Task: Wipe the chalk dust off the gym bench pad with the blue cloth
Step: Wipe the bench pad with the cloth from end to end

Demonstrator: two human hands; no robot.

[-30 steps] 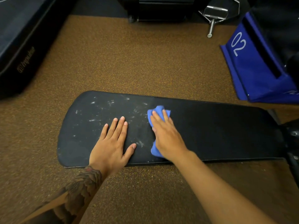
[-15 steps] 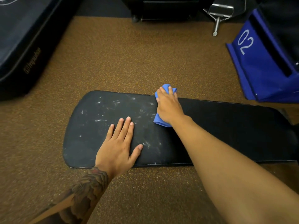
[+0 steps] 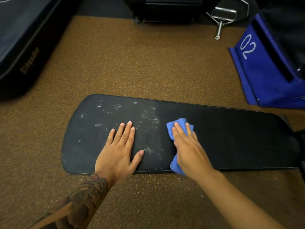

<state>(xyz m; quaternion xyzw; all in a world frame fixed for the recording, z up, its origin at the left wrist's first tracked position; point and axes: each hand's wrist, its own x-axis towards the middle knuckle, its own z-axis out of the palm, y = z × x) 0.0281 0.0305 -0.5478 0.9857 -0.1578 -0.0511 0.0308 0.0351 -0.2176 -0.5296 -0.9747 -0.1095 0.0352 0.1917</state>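
A long black bench pad [image 3: 239, 134] lies across the middle of the view over brown speckled flooring. White chalk smears [image 3: 118, 113] cover its left half; the right half looks dark and clean. My left hand [image 3: 119, 152] rests flat on the pad near its front edge, fingers spread, holding nothing. My right hand [image 3: 188, 146] presses a crumpled blue cloth [image 3: 179, 123] onto the pad just right of the chalk, near the front edge. Cloth shows past my fingertips and under my palm.
A large black padded block [image 3: 24, 38] sits at the far left. A blue box marked 02 [image 3: 264, 66] stands at the far right. Black equipment [image 3: 166, 9] and a chrome cable handle [image 3: 221, 19] lie at the back. Brown flooring [image 3: 140, 63] surrounds the pad.
My right hand slid the cloth from the pad's far edge back toward the front edge. My left hand stayed flat in place.
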